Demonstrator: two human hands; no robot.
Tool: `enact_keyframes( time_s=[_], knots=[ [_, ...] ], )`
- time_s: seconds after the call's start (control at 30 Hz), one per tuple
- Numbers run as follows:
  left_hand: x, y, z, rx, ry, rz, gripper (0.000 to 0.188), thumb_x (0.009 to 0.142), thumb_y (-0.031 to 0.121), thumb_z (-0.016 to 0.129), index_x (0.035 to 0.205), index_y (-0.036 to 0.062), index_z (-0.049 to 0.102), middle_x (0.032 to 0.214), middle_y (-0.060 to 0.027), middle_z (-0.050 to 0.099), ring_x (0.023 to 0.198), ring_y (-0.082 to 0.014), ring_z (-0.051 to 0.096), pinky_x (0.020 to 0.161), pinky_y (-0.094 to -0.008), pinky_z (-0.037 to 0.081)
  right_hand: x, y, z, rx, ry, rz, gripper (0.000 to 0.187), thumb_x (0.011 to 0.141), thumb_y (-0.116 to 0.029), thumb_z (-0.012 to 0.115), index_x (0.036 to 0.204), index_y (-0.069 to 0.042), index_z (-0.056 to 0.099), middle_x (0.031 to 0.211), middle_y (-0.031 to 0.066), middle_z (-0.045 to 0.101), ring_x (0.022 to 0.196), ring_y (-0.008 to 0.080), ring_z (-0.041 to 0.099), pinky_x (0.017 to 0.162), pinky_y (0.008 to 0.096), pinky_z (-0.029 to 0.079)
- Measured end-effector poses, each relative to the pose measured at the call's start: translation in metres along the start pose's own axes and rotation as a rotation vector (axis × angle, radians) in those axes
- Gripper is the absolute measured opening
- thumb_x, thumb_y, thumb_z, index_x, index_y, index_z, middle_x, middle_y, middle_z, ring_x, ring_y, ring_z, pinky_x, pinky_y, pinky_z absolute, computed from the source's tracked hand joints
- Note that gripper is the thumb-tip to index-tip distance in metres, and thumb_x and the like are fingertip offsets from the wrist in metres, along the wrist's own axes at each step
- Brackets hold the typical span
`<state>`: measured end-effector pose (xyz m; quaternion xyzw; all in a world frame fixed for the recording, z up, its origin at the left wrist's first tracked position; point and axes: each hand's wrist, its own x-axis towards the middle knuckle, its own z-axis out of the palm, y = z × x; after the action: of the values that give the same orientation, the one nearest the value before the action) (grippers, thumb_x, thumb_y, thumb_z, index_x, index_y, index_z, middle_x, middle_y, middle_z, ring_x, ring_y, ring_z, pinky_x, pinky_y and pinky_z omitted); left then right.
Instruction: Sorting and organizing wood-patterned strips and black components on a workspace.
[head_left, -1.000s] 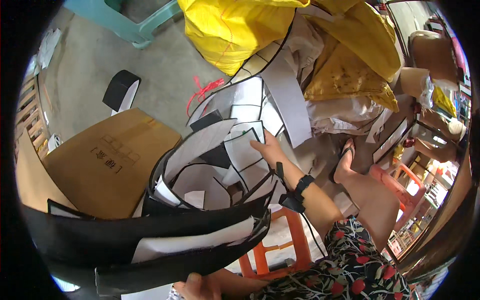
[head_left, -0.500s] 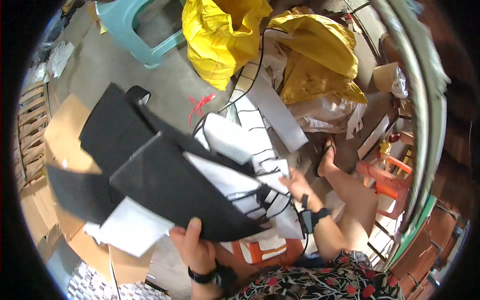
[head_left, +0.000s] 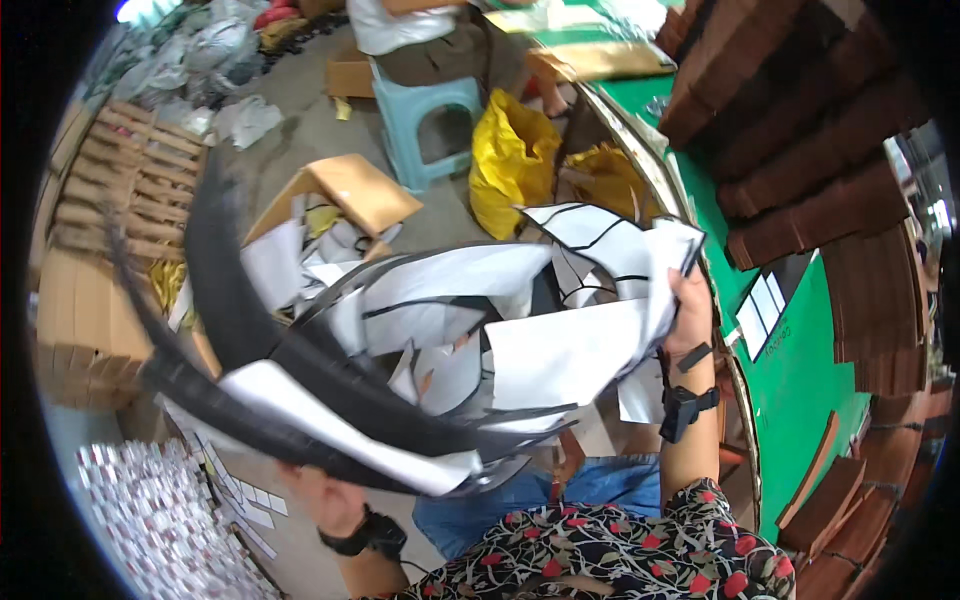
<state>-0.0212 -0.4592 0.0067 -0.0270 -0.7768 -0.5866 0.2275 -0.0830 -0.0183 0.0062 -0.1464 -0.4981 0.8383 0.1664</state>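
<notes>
A loose, floppy bundle of sheets spans the space between my hands in the head view. Black sheets, blurred by motion, fan out on its left side. White sheets with black strips curl across the middle and right. My left hand is at the lower left edge of the bundle, fingers closed at the black sheets and partly hidden beneath them. At the right end my right hand grips the white sheets, its fingers wrapped around their edge. A dark band with a small device sits on each wrist.
An open cardboard box with white scraps stands beyond the bundle. Behind are a yellow sack and a pale blue stool with a person on it. A green table with brown stacks runs along the right. Wooden slats lie left.
My view has swung, bringing the green table and the scrap box into sight. The right hand, earlier low at the striped white sheets, now holds them up; the bundle has spread and bent.
</notes>
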Motion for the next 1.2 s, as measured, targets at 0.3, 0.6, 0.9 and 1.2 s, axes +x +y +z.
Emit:
enact_keyframes(
  time_s=[0.3,0.6,0.9,1.2],
  knots=[
    [-0.070,0.072,-0.115,-0.528,0.652,-0.092,0.039,0.084,0.018,0.048,0.117,-0.0041,0.044,0.117,-0.0166,0.047,0.106,-0.0262,0.048,0.094,-0.0366,0.038,-0.031,-0.060,0.011,0.118,-0.063,-0.096,0.034,0.084,-0.017,0.054,0.115,-0.001,0.049,0.101,0.0096,0.058,0.084,0.0228,0.059,0.073,0.0333,0.050],
    [-0.116,0.058,-0.131,-0.137,0.762,-0.172,0.040,0.078,0.000,0.047,0.116,-0.0094,0.040,0.111,-0.0172,0.050,0.096,-0.0233,0.052,0.085,-0.0319,0.043,0.002,-0.069,0.107,0.120,-0.152,-0.096,0.034,0.086,-0.018,0.054,0.115,-0.001,0.048,0.100,0.0098,0.058,0.083,0.0226,0.059,0.073,0.0331,0.050],
    [-0.123,0.074,-0.121,-0.202,0.881,-0.257,0.036,0.083,0.007,0.051,0.115,-0.0080,0.041,0.108,-0.0153,0.052,0.095,-0.0224,0.053,0.084,-0.0313,0.044,0.063,0.002,0.268,0.175,-0.109,-0.173,0.033,0.087,-0.018,0.053,0.115,-0.001,0.047,0.099,0.0099,0.058,0.083,0.0224,0.059,0.072,0.0329,0.050],
    [-0.133,0.103,-0.127,-0.067,0.984,-0.388,0.038,0.084,0.013,0.055,0.114,-0.0077,0.044,0.104,-0.0168,0.054,0.091,-0.0252,0.054,0.080,-0.0335,0.045,0.051,0.103,0.377,-0.290,-0.190,-0.963,0.017,0.085,-0.007,0.054,0.100,0.000,0.050,0.081,0.0092,0.057,0.071,0.0148,0.050,0.064,0.0263,0.041]
  ],
)
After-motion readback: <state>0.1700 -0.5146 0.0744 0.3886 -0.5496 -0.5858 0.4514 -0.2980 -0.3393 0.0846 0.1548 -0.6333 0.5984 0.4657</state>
